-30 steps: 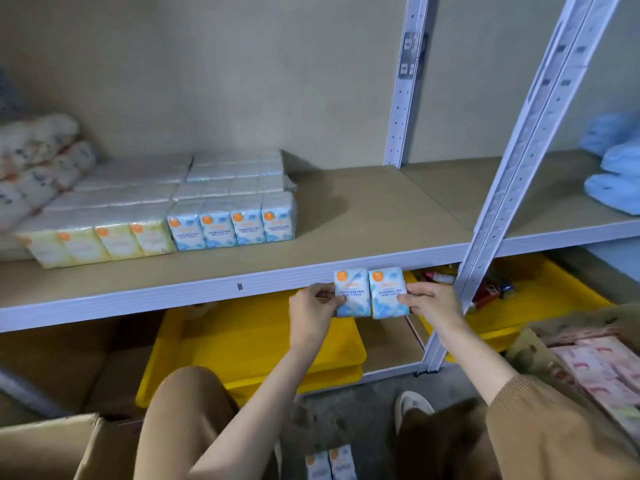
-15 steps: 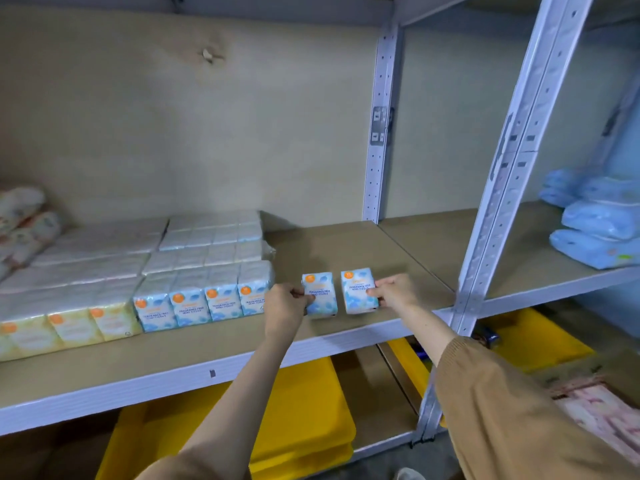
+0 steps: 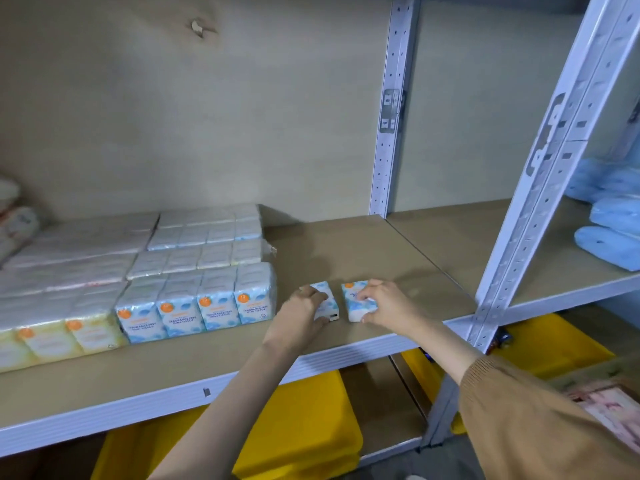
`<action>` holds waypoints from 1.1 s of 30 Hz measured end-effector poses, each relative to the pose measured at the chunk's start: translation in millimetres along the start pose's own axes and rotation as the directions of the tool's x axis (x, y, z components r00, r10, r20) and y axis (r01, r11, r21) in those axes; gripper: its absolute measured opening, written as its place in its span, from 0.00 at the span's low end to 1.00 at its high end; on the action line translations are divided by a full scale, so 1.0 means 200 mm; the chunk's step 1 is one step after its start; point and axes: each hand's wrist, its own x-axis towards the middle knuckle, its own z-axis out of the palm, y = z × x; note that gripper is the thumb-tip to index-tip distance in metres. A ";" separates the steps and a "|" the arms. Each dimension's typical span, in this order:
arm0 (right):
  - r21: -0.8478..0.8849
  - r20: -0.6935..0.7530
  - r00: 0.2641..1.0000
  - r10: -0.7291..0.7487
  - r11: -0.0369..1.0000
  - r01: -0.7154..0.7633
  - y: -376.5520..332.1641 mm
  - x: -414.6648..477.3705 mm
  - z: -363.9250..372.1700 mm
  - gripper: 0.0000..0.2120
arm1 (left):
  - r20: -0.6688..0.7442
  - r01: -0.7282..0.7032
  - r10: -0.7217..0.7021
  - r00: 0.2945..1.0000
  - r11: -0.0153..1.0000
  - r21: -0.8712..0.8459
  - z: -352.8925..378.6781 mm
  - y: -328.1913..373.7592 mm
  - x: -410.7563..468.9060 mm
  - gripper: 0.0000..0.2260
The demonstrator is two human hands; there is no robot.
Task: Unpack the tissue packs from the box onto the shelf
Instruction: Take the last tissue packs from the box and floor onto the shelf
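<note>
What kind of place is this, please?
Probably a storeroom: a white perforated metal shelving post, rows of wrapped blue and yellow tissue multipacks on the brown wooden shelf board, and yellow plastic bins underneath.

A plain beige wall [image 3: 207, 116] backs the unit, with a small chip [image 3: 199, 27] near the top. White perforated metal uprights [image 3: 386, 161] carry a tan board shelf [image 3: 363, 244] edged by a white rail. Below it, yellow bins [image 3: 311, 427] sit on a lower board, above a grey floor [image 3: 388, 471]. The light is soft and even.
</note>
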 end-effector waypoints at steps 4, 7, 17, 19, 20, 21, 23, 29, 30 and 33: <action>-0.017 -0.049 0.999 -0.016 1.000 0.015 -0.02 0.07 0.03 0.20 | 0.021 0.019 -0.021 1.000 0.995 0.098 0.04 -0.01 0.05 0.19; -0.017 -0.071 0.997 -0.041 0.999 0.040 -0.04 0.13 0.03 0.20 | -0.003 0.043 -0.043 0.999 0.994 0.100 0.03 -0.03 0.08 0.19; 0.047 -0.104 0.992 -0.078 0.995 0.084 -0.08 0.23 0.08 0.20 | -0.078 0.118 -0.111 0.991 0.988 0.099 0.04 -0.03 0.12 0.18; 0.048 -0.110 0.991 -0.080 0.995 0.085 -0.07 0.24 0.09 0.20 | -0.079 0.117 -0.109 0.991 0.988 0.098 0.04 -0.03 0.13 0.18; 0.048 -0.111 0.991 -0.080 0.995 0.086 -0.07 0.24 0.08 0.20 | -0.078 0.118 -0.111 0.991 0.988 0.099 0.04 -0.03 0.12 0.18; 0.045 -0.110 0.991 -0.082 0.995 0.087 -0.07 0.24 0.08 0.19 | -0.077 0.120 -0.112 0.991 0.988 0.100 0.04 -0.03 0.12 0.18; 0.029 -0.102 0.991 -0.084 0.996 0.088 -0.07 0.24 0.08 0.19 | -0.068 0.120 -0.113 0.991 0.987 0.104 0.04 -0.03 0.12 0.18; -0.020 -0.081 0.994 -0.076 0.997 0.075 -0.09 0.20 0.05 0.19 | -0.068 0.105 -0.095 0.993 0.981 0.161 0.01 -0.01 0.09 0.18; -0.028 -0.094 0.993 -0.077 0.997 0.075 -0.09 0.17 0.04 0.19 | -0.076 0.095 -0.083 0.994 0.980 0.174 0.01 0.01 0.07 0.18; -0.050 -0.117 0.988 -0.101 0.994 0.096 -0.11 0.05 0.04 0.19 | -0.088 0.071 -0.055 0.995 0.979 0.191 0.00 0.06 -0.04 0.18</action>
